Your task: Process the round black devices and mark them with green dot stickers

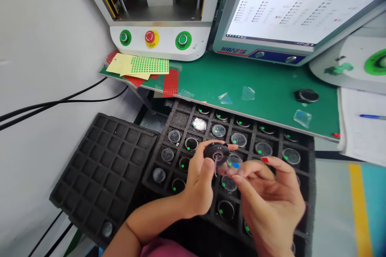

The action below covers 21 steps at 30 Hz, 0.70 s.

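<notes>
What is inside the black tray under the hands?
The black tray holds round pieces, many with green dots. The left hand and right hand hide part of it; contents there cannot be seen.

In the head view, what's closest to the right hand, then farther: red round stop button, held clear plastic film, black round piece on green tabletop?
1. Clear plastic film: pinched by the right hand.
2. Black round piece: ahead, on green tabletop.
3. Red round stop button: far ahead, left.
</notes>
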Available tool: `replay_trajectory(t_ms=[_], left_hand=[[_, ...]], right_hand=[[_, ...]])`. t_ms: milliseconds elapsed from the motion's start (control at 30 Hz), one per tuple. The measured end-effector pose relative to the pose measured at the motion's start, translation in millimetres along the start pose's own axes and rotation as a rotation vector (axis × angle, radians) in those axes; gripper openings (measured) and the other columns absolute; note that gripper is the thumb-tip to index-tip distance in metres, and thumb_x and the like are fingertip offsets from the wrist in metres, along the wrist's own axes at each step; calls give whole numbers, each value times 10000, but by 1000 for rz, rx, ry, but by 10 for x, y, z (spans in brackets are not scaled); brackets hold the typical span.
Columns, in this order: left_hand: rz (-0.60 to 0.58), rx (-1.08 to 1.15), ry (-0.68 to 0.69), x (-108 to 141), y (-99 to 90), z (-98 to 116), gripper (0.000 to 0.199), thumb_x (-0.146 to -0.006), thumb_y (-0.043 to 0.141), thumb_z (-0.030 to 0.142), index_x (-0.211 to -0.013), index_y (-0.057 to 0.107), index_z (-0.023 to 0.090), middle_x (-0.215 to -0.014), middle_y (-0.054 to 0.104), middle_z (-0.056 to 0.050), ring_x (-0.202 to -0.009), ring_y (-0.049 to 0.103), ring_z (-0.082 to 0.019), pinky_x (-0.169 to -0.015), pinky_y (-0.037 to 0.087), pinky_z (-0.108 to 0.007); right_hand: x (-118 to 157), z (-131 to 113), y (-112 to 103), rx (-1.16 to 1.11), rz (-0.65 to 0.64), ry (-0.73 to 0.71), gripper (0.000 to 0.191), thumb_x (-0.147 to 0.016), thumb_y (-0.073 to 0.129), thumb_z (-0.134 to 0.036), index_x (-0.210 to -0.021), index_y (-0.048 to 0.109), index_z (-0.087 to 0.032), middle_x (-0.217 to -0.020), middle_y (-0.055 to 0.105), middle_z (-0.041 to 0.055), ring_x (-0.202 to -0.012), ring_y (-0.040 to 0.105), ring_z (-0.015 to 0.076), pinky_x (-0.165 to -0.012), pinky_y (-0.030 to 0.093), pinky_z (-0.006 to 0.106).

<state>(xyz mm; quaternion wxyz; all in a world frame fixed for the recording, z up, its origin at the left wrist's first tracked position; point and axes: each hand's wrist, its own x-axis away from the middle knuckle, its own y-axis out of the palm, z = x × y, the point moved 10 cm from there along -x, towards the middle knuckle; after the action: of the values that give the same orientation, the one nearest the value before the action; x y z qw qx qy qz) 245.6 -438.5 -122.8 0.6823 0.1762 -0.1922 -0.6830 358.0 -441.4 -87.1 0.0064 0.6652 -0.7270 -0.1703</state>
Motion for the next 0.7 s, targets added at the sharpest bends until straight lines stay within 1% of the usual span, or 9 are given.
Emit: replay_trajectory(t_ms=[100, 167, 267, 367, 467, 567, 700], left_hand=[[-32, -67, 78, 13, 29, 79, 444, -1008, 408, 522, -1252, 473, 157, -1245, 616, -126, -966, 609, -122, -831, 484, -237], [-45, -113, 133, 17, 54, 137, 387, -1018, 428, 458, -1255, 460, 154, -1252, 615, -119, -1049, 615, -118, -887, 491, -223], [-44, -135, 169, 19, 74, 182, 273, -1033, 434, 336, -1244, 460, 164, -1252, 623, -82, -1068, 619, -74, -925, 488, -177], [-14, -186, 181, 18, 50, 200, 219, -1052, 376, 250, -1228, 473, 163, -1233, 637, -60, -1093, 607, -44, -955, 468, -147], [29, -248, 193, 19, 3, 216, 223, -1057, 350, 227, -1221, 479, 147, -1213, 644, -70, -1101, 605, -50, -967, 461, -157], [51, -255, 187, 23, -24, 213, 232, -1056, 351, 245, -1215, 479, 135, -1209, 644, -93, -1098, 615, -76, -956, 476, -186], [66, -252, 150, 26, -38, 180, 239, -1062, 322, 256, -1207, 486, 161, -1205, 650, -71, -1096, 614, -63, -975, 468, -185]], right_hand=[[-13, -36, 45, 24, -32, -15, 546, -803, 603, 69, -1239, 503, -244, -805, 618, -39, -790, 647, 43, -818, 560, 176], [-22, -62, 76, 44, -46, -30, 560, -795, 598, 83, -1241, 495, -241, -817, 623, -43, -795, 647, 32, -821, 552, 152], [-30, -64, 109, 57, -49, -30, 558, -787, 597, 90, -1231, 488, -230, -821, 632, -47, -795, 648, 25, -820, 551, 139], [-20, -40, 95, 87, -18, -17, 526, -784, 614, 73, -1204, 485, -216, -812, 638, -46, -792, 656, 33, -822, 559, 152], [4, -36, 74, 130, 3, -21, 514, -783, 627, 60, -1193, 475, -209, -820, 641, -38, -807, 663, 44, -830, 563, 164], [20, -42, 68, 158, 20, -30, 484, -785, 635, 49, -1166, 474, -201, -803, 639, -35, -784, 656, 40, -809, 560, 148], [33, 14, 39, 165, 84, 30, 437, -782, 674, -5, -1121, 475, -195, -774, 637, -32, -753, 652, 49, -793, 564, 161]])
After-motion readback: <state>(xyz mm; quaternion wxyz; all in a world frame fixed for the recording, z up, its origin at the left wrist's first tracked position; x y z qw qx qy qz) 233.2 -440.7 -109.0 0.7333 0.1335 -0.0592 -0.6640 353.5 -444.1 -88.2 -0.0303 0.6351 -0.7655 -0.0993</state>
